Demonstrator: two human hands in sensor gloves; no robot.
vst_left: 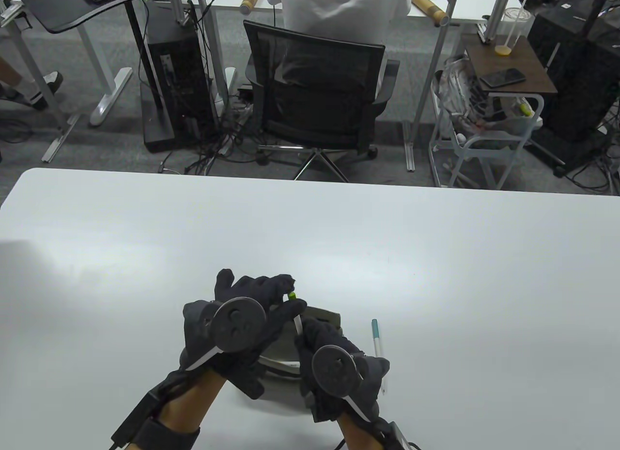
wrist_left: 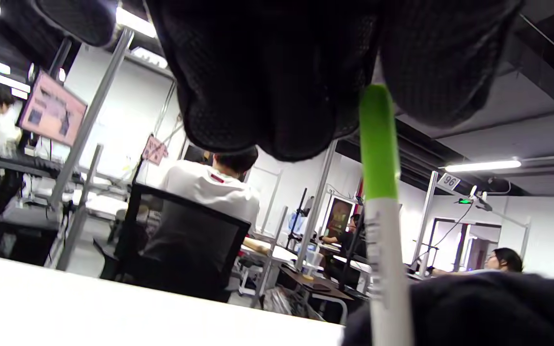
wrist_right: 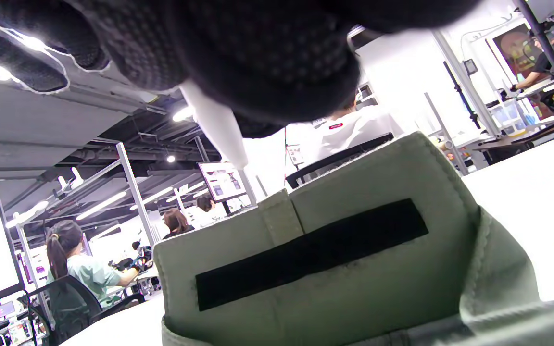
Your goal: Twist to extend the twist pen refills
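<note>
A white twist pen with a green end is held between both hands, above the table near its front edge. My left hand pinches the green end with its fingertips. My right hand grips the white barrel lower down. In the left wrist view the green end rises into my left fingers, and the white barrel runs down beside my right hand. In the right wrist view the pen's tapered white tip sticks out below my right fingers.
A pale green pouch lies under the hands; the right wrist view shows it with a black strip. A second white pen with a teal cap lies on the white table just right of my right hand. An office chair stands beyond the far edge.
</note>
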